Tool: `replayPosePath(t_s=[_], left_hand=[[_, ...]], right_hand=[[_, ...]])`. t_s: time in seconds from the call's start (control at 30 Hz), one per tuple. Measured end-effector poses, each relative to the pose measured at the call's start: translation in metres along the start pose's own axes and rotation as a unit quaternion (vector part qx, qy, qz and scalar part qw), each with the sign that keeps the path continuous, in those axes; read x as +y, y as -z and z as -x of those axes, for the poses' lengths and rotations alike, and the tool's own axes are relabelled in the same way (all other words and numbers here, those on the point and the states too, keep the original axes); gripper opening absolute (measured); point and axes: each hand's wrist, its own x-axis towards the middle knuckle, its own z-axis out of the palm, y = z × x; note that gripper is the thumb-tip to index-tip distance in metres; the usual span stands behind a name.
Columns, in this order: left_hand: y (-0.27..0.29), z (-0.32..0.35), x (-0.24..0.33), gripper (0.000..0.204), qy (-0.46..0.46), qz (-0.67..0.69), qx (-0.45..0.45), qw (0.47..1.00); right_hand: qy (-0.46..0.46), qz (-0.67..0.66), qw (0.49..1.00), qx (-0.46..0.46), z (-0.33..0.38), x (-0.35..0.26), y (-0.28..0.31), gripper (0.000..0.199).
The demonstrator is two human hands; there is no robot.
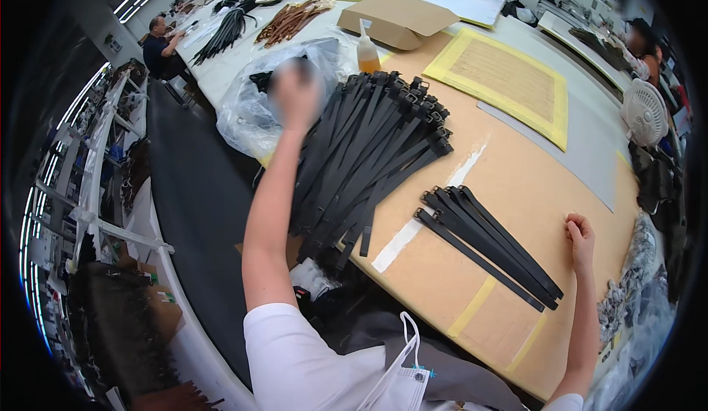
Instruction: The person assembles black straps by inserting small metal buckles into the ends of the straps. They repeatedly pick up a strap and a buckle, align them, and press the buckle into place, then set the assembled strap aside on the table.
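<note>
My left hand point(295, 94) is blurred and reaches out over the far left end of a large heap of black straps with buckles point(369, 153), next to a clear plastic bag point(251, 108). I cannot tell whether it grips anything. My right hand point(581, 237) rests as a closed fist on the tan work board point(516, 190), holding nothing, just right of a small row of several black straps point(487, 245) laid side by side.
A squeeze bottle with amber liquid point(367, 49) stands behind the heap. A flat cardboard box point(402, 18), a yellow-edged mat point(509, 79) and a small white fan point(645, 112) lie further off. Two other people sit at far left point(158, 46) and far right point(645, 46). A dark aisle runs on the left.
</note>
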Motion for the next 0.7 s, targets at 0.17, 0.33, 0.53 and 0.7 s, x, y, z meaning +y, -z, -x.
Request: replayPosePath(t_s=[0.17, 0.33, 0.53, 0.7], left_hand=[[0.072, 0.0, -0.134, 0.116, 0.511, -0.219, 0.032, 0.83], [0.055, -0.018, -0.191, 0.146, 0.61, -0.079, -0.016, 0.788], [-0.022, -0.025, -0.175, 0.081, 0.472, -0.14, -0.115, 0.863], [-0.019, -0.07, -0.176, 0.035, 0.354, 0.243, -0.001, 0.903]], right_hand=[[-0.013, 0.016, 0.999, 0.047, -0.001, 0.006, 0.003, 0.01], [-0.014, 0.001, 0.999, 0.046, -0.009, 0.009, -0.008, 0.008], [-0.036, 0.023, 0.996, 0.083, 0.002, -0.005, -0.002, 0.007], [-0.011, 0.027, 0.996, 0.088, -0.009, 0.007, -0.012, 0.007]])
